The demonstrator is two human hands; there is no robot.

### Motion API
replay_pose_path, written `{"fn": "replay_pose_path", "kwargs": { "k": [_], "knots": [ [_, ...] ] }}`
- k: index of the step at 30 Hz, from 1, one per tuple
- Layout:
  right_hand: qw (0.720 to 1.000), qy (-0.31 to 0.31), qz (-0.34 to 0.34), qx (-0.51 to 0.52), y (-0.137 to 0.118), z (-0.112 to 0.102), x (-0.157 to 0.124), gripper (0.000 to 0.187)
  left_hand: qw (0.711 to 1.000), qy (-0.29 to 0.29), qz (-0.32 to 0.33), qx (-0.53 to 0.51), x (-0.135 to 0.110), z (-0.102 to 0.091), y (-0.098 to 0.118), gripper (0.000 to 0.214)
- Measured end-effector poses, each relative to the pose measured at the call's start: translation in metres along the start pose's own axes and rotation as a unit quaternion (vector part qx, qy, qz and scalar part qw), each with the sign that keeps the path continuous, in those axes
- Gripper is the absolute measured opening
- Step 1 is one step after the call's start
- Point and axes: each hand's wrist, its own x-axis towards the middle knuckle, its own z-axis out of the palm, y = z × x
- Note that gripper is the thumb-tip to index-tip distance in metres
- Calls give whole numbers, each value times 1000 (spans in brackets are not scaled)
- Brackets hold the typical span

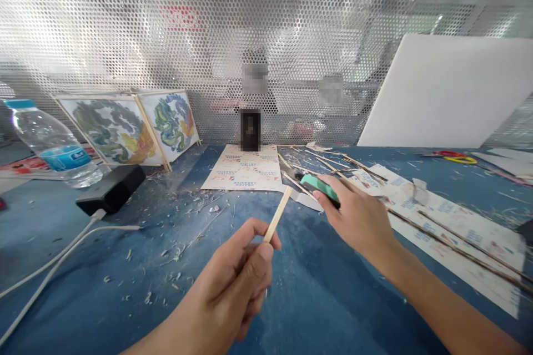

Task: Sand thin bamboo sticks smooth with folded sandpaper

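My left hand (237,283) pinches a short pale wooden strip (278,213) between thumb and fingers, its free end pointing up and away. To the right, my right hand (358,216) is closed round a green and black utility knife (320,188). The knife's front end points left, over a heap of thin wooden strips (333,163), and its blade is too blurred to make out. The knife and the held strip are apart. Behind them lies a sheet of sandpaper (241,172), printed backing up.
A water bottle (62,147), a black power block (111,188) with white cables and a painted panel frame (120,127) stand left. At right are sandpaper (478,249) with dark thin sticks, scissors (456,157) and a white board (449,89). A perforated metal screen (291,22) runs behind; shavings litter the blue table (175,288).
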Motion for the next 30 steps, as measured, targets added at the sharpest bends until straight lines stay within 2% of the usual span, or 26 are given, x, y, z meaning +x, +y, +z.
{"fn": "replay_pose_path", "kwargs": {
  "k": [2, 3, 5, 6, 8, 9, 10, 11, 13, 15, 16, 17, 19, 23, 30],
  "knots": [
    [1000, -12, -14, 15, 1, 3, 1, 32, 1000, 8, 16, 4, -1, -1, 0, 31],
    [998, -4, -27, 55, -1, 1, 1, 32, 1000, 10, 20, 4, -1, -1, -1, 31],
    [977, -9, -55, 207, -9, -11, -2, 34, 1000, -2, 13, 18, -2, -2, -3, 31],
    [946, -42, -62, 314, -14, -19, -4, 37, 999, -15, 8, 42, -3, -3, -5, 32],
    [851, -143, -63, 501, -25, -34, -9, 39, 991, -37, 15, 126, -2, -6, -7, 33],
    [811, -180, -58, 554, -28, -40, -11, 35, 980, -37, 39, 191, 0, -8, -8, 33],
    [786, -195, -50, 585, -30, -43, -12, 31, 962, -27, 75, 262, 2, -10, -8, 32],
    [778, -185, -38, 599, -30, -44, -12, 26, 937, -8, 114, 329, 5, -13, -7, 32],
    [790, -96, -1, 606, -24, -39, -9, 22, 888, 48, 176, 422, 13, -21, -5, 30],
    [790, 42, 51, 609, -13, -30, -2, 16, 859, 120, 207, 452, 23, -32, -1, 29],
    [782, 106, 78, 609, -7, -25, 2, 14, 847, 161, 223, 456, 27, -38, 0, 29],
    [772, 156, 98, 608, -1, -22, 6, 13, 835, 195, 241, 455, 31, -43, 2, 27],
    [753, 217, 120, 609, 7, -18, 12, 10, 818, 249, 274, 439, 35, -50, 5, 22],
    [742, 239, 120, 615, 8, -20, 15, 8, 810, 300, 329, 381, 33, -51, 7, 18],
    [735, 230, 127, 625, 2, -26, 12, 7, 807, 321, 380, 320, 25, -43, 6, 12]
  ]
}}
